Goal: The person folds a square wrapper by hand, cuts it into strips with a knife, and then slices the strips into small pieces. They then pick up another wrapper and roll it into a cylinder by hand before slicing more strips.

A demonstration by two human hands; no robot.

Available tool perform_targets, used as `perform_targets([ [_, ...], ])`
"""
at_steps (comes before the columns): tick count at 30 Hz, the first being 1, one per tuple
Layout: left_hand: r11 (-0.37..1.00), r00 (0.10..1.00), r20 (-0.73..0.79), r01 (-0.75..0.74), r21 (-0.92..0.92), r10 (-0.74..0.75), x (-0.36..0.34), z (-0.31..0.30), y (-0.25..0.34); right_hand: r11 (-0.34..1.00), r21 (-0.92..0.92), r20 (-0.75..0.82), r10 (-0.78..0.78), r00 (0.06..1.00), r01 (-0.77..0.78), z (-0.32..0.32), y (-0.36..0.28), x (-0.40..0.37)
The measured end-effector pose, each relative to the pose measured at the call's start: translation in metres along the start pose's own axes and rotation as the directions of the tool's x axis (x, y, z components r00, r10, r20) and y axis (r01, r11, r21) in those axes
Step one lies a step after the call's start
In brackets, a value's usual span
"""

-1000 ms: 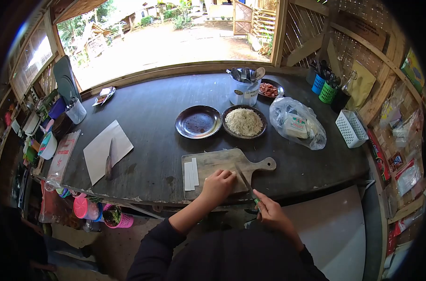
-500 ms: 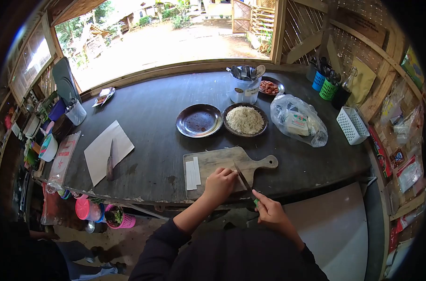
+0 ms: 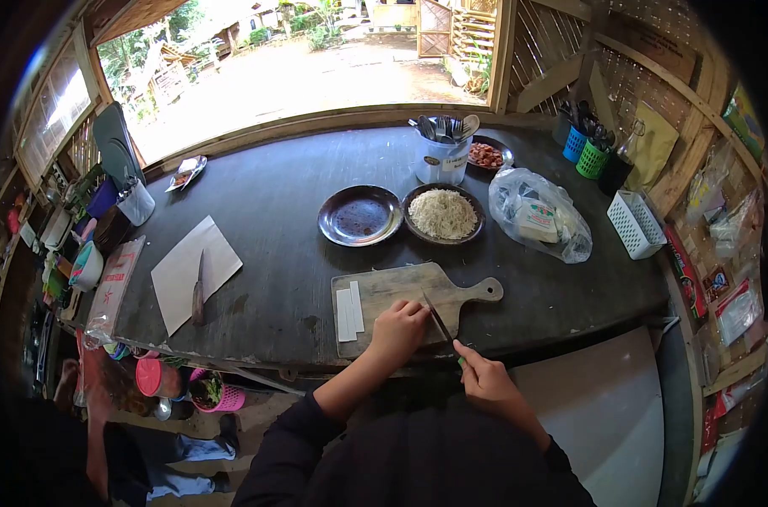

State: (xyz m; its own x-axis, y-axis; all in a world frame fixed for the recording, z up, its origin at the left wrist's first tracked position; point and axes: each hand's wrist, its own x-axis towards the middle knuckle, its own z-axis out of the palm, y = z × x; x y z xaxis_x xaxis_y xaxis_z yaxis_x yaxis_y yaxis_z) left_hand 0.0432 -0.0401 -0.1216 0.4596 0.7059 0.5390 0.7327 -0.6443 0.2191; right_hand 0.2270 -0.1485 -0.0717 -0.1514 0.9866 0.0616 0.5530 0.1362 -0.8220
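Note:
On the wooden cutting board (image 3: 392, 279) my left hand (image 3: 401, 328) rests with its fingers curled and pressed together. Whatever lies beneath those fingertips is hidden. My right hand (image 3: 485, 376) grips a knife (image 3: 439, 319) by its handle, of which a bit of green shows. The dark blade points away from me, tip on the board, just right of my left fingers. Flat white strips (image 3: 348, 311) lie side by side on the board's left end, apart from my left hand.
Behind the board stand a dark plate (image 3: 350, 241), a plate of white shreds (image 3: 443, 215) and a plastic bag (image 3: 540, 215). A cutlery tub (image 3: 441, 160) is farther back. Another knife (image 3: 199, 291) lies on paper (image 3: 174, 275) at left. A person's arm (image 3: 98, 439) shows lower left.
At lower left the other person has shifted, and their arm and legs now show more. My two hands and the knife stay nearly in the same place.

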Motion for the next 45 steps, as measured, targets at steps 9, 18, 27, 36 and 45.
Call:
perform_targets([
  [9, 1.0, 1.0, 0.003, 0.006, -0.021, -0.006, 0.002, 0.0, 0.0, 0.996, -0.09, 0.038, 0.012, 0.999, -0.008, -0.002, -0.007, 0.01],
  [18, 1.0, 1.0, -0.009, 0.019, -0.018, -0.019, 0.002, -0.003, 0.003, 0.997, -0.06, 0.013, 0.038, 0.999, -0.037, -0.001, -0.003, 0.013],
  [27, 0.997, 0.998, -0.036, 0.048, -0.065, -0.051, 0.0, 0.0, 0.001, 0.997, -0.021, 0.03, 0.068, 0.997, -0.068, -0.013, -0.007, -0.003],
  [36, 0.995, 0.998, -0.016, 0.056, -0.082, -0.057, 0.001, -0.003, 0.002, 0.994, -0.051, 0.046, 0.102, 0.994, -0.1, -0.01, -0.014, 0.012],
  [45, 0.994, 0.998, -0.02, 0.05, -0.101, -0.052, 0.0, -0.003, 0.002, 0.996, -0.077, 0.004, 0.039, 0.999, -0.038, -0.005, -0.01, 0.023],
])
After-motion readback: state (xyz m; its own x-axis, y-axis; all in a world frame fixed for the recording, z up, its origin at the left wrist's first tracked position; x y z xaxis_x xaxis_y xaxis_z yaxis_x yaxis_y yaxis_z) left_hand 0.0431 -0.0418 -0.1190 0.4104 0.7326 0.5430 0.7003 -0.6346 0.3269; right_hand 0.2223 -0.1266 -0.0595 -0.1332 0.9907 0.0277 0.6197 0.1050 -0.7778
